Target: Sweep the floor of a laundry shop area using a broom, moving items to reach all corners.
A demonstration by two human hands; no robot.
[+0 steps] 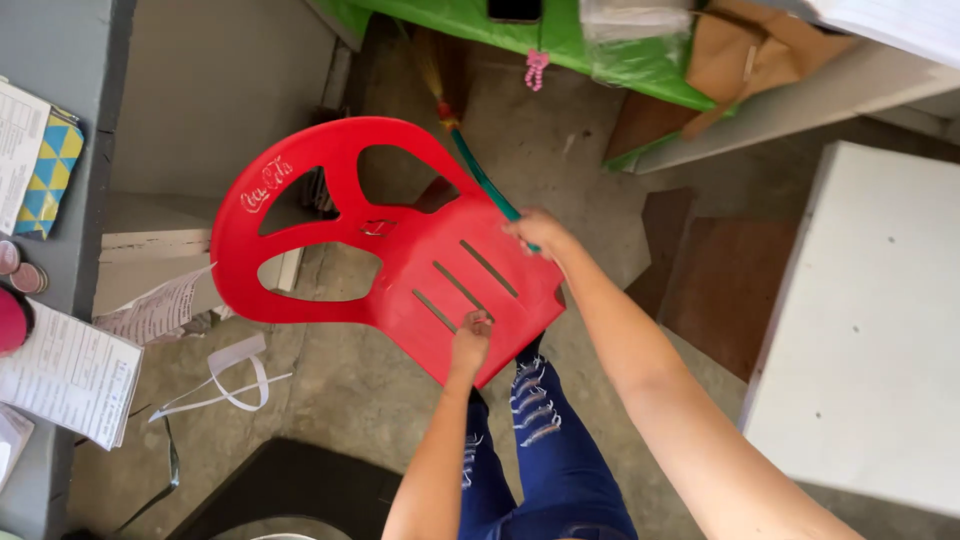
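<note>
Red chair (400,250): plastic, tipped, seat facing up at the camera, back toward the upper left, over the concrete floor (340,380).
Left hand (470,338): fingers hooked in a seat slot near the front edge.
Right hand (535,232): clenched around a green broom handle (485,180) at the seat's right edge.
Axis: handle slants up-left behind the chair.
Nearer: both hands touching the seat.

**Concrete floor and what lies on it**

A grey, stained concrete floor (340,380) is seen. Crumpled printed paper (160,312), a white looped strap (235,375) and flat brown boards (725,285) are spread on it. A dark mat (290,485) is laid near the bottom edge.
</note>
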